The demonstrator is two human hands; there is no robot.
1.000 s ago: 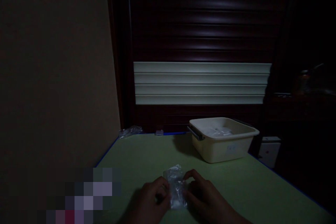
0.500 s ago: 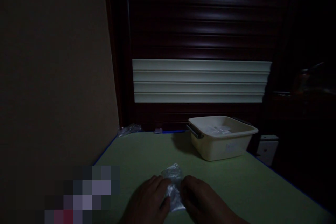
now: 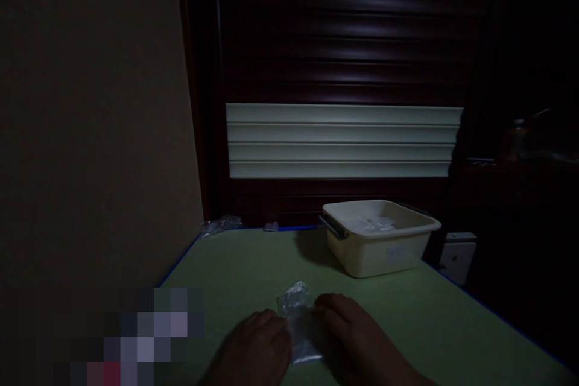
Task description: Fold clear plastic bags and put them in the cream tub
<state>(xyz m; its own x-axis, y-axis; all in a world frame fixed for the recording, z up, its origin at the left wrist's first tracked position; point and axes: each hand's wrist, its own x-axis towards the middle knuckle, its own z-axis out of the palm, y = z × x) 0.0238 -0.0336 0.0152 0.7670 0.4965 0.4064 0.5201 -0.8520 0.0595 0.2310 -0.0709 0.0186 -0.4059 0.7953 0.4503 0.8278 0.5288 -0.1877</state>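
A small clear, crinkled plastic bag (image 3: 302,329) lies lengthwise away from the person on the pale green tabletop (image 3: 253,259), between left hand (image 3: 260,347) and right hand (image 3: 357,332), both near, fingers curled at its long edges, grip unclear.

Tub (image 3: 380,253) on tbl (image 3: 253,265) far R, bag (image 3: 301,325) nearer, btwn hands

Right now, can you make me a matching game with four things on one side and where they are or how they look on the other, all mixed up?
1. Clear packet
2. Cream tub
3. Crumpled plastic
4. Table

A. Far left corner of the tabletop
B. Green with blue edging
C. Between the left hand and the right hand
D. Dark handle on its side

Right pairs: 1-C, 2-D, 3-A, 4-B
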